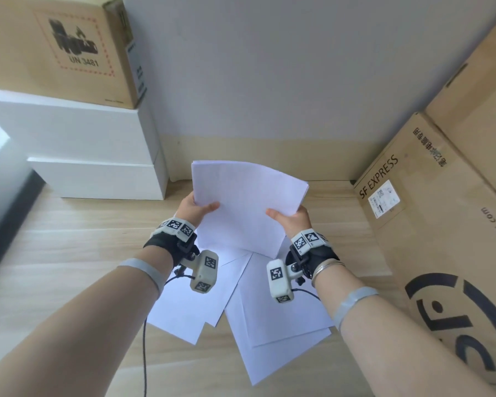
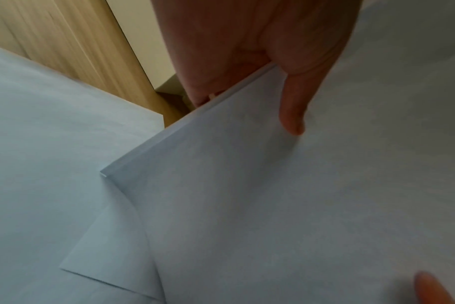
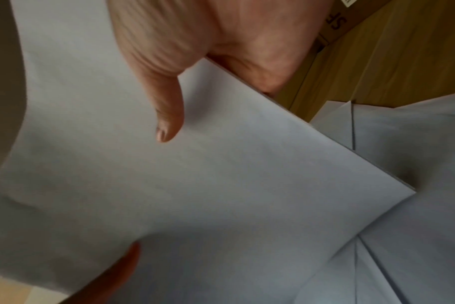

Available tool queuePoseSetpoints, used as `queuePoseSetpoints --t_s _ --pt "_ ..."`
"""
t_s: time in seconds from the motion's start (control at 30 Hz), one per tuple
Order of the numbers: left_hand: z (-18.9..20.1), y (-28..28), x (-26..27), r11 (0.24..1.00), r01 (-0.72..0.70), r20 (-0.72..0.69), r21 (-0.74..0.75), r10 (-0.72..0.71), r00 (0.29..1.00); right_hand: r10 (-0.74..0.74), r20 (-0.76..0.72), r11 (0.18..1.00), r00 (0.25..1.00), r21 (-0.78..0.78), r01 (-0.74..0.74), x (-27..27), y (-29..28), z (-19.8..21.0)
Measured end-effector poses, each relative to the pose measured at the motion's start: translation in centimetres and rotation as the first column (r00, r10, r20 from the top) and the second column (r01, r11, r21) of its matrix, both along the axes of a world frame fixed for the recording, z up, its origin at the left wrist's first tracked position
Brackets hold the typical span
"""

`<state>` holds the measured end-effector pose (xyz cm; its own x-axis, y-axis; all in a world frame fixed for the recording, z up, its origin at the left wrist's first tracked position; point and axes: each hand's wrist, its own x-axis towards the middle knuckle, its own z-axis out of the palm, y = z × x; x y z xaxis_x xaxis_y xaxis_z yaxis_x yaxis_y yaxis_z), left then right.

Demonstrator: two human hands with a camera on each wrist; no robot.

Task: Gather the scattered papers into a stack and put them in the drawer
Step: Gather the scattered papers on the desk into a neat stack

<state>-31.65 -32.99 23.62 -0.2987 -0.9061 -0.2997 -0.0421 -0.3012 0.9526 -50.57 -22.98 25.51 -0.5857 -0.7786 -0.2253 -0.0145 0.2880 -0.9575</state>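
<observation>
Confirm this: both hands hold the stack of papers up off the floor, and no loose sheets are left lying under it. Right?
Not quite. Both the left hand and the right hand do hold the stack up, but the head view shows several loose sheets lying on the floor under it.

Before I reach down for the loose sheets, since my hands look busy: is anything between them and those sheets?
Yes: the held stack, gripped by left hand and right hand, hangs over the loose sheets on the floor.
</observation>
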Motion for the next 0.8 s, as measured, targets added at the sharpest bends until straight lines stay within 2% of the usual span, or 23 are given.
queuePoseSetpoints --t_s 0.07,0.13,0.23,0.33,0.47,0.57,0.7,0.8 --pt "0.0 0.2 -0.1 0.999 -0.025 0.039 -0.044 0.027 0.999 -0.021 -0.009 1.000 1.000 -0.007 0.021 0.1 0.0 0.5" --pt "0.4 -0.1 0.3 0.997 -0.037 -0.022 -0.064 0.036 0.999 -0.029 -0.002 0.999 1.000 -0.016 0.029 -0.1 0.0 0.9" --pt "0.3 -0.4 1.5 0.998 0.049 -0.078 -0.031 -0.052 0.996 0.010 0.021 1.000 1.000 -0.027 -0.010 -0.2 0.3 0.6" --pt "-1.0 0.0 2.0 0.989 0.133 0.061 0.064 -0.137 0.989 0.063 0.017 0.996 0.998 0.070 -0.064 0.4 1.0 -0.4" --pt "-2.4 0.9 1.7 0.992 0.113 0.281 0.058 -0.125 0.952 0.069 0.019 0.980 0.997 0.184 -0.072 1.6 1.3 -1.8" --pt "-2.3 1.1 1.4 0.998 0.063 0.280 0.008 -0.063 0.958 0.015 0.019 0.981 1.000 0.195 -0.019 1.6 1.0 -2.2" --pt "-3.1 1.1 2.3 0.996 0.064 0.166 0.065 -0.074 0.983 -0.001 0.040 0.978 0.999 0.210 -0.007 1.5 1.3 -3.4" --pt "-3.9 1.7 2.4 0.993 0.078 0.265 0.092 -0.100 0.959 0.048 0.025 0.953 0.999 0.299 -0.053 2.0 1.8 -5.5"
